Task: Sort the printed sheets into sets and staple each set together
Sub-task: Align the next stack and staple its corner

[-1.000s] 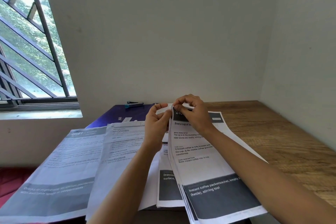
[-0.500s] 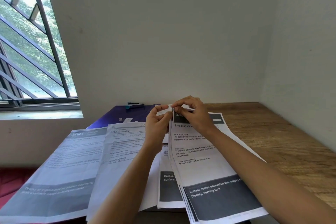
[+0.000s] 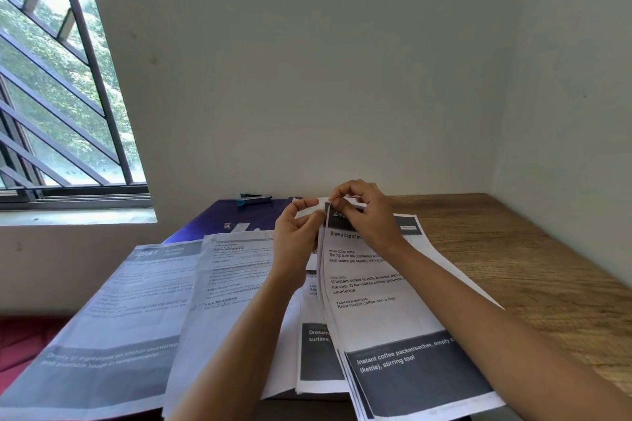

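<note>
1. Pinched at its top corner by right grip (image 3: 366, 215) and left grip (image 3: 297, 232), centre of frame: white printed coffee-instruction stack with dark bands (image 3: 376, 314), spread toward lower right on brown wooden worktop (image 3: 513, 267).
2. Lower left: further grey-banded printed sheets (image 3: 119, 318) over purple folder (image 3: 212, 219).
3. Above folder: small blue-black stapler (image 3: 254, 199).

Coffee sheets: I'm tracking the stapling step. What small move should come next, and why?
Probably the left hand reaches for the stapler: it and the right hand pinch the coffee sheets at the top corner, and the stapler lies untouched on the purple folder.
</note>
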`<state>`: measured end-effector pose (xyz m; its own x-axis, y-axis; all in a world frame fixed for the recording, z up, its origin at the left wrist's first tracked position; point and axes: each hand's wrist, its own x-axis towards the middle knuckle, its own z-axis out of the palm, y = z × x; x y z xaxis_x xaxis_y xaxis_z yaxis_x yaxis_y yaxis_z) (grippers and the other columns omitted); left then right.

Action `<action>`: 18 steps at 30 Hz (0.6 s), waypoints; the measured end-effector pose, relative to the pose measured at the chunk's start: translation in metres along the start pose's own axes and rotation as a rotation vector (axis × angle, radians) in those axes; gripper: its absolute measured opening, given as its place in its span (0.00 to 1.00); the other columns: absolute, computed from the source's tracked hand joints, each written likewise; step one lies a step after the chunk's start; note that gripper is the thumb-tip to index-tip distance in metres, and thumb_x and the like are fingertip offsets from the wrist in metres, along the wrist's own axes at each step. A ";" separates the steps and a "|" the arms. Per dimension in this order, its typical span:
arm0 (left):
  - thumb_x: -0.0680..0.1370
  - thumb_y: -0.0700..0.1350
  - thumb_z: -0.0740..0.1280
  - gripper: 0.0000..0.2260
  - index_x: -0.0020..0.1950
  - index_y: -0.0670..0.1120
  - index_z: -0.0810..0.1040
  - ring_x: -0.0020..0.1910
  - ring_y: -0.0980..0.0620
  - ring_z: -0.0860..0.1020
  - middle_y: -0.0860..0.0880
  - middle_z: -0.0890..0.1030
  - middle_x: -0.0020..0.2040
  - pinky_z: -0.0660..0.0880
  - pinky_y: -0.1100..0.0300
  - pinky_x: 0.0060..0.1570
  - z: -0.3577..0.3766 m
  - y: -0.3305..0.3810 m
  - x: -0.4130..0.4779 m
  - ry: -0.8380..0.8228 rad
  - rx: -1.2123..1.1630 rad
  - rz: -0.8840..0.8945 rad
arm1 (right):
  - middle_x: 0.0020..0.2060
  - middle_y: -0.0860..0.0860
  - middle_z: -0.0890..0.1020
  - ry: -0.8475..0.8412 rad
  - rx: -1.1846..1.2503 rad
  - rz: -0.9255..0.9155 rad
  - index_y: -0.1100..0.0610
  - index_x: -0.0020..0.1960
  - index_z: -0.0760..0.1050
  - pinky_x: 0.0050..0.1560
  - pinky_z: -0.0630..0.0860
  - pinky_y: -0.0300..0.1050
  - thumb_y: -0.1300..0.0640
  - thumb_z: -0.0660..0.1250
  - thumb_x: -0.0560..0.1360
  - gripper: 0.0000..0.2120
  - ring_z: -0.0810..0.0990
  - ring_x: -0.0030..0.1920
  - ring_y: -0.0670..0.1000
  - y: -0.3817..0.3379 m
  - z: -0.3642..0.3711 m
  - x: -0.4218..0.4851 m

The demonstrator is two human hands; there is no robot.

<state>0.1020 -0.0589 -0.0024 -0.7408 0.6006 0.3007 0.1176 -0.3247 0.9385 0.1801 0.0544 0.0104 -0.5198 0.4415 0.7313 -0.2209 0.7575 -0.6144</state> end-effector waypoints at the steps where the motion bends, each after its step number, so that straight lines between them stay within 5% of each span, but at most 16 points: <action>1: 0.79 0.40 0.66 0.08 0.58 0.43 0.74 0.40 0.39 0.82 0.42 0.85 0.41 0.78 0.39 0.46 0.000 0.000 0.000 -0.004 -0.001 0.000 | 0.41 0.38 0.79 0.001 -0.002 0.003 0.49 0.43 0.78 0.51 0.68 0.39 0.58 0.69 0.75 0.05 0.72 0.51 0.43 0.000 0.000 0.000; 7: 0.79 0.41 0.66 0.10 0.59 0.41 0.75 0.43 0.34 0.82 0.39 0.85 0.44 0.78 0.38 0.45 0.000 -0.001 0.001 -0.015 0.009 0.006 | 0.43 0.40 0.81 -0.005 -0.001 0.017 0.49 0.45 0.80 0.52 0.68 0.38 0.57 0.70 0.75 0.03 0.72 0.51 0.39 0.000 -0.002 0.001; 11: 0.79 0.41 0.66 0.10 0.59 0.40 0.74 0.42 0.37 0.82 0.40 0.85 0.43 0.80 0.48 0.41 -0.001 0.000 0.000 -0.028 0.002 -0.004 | 0.45 0.36 0.79 -0.024 0.017 0.034 0.44 0.49 0.79 0.54 0.70 0.38 0.56 0.69 0.75 0.07 0.72 0.53 0.39 -0.001 -0.003 0.001; 18: 0.79 0.41 0.67 0.10 0.59 0.41 0.75 0.46 0.33 0.82 0.40 0.85 0.44 0.78 0.38 0.47 -0.001 -0.002 0.002 -0.033 0.010 -0.001 | 0.45 0.38 0.80 -0.043 -0.013 0.024 0.47 0.47 0.80 0.51 0.65 0.32 0.57 0.69 0.75 0.05 0.71 0.53 0.39 -0.001 -0.003 0.001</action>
<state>0.1000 -0.0579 -0.0034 -0.7187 0.6248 0.3053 0.1240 -0.3169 0.9403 0.1827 0.0556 0.0127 -0.5599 0.4390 0.7026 -0.1969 0.7533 -0.6276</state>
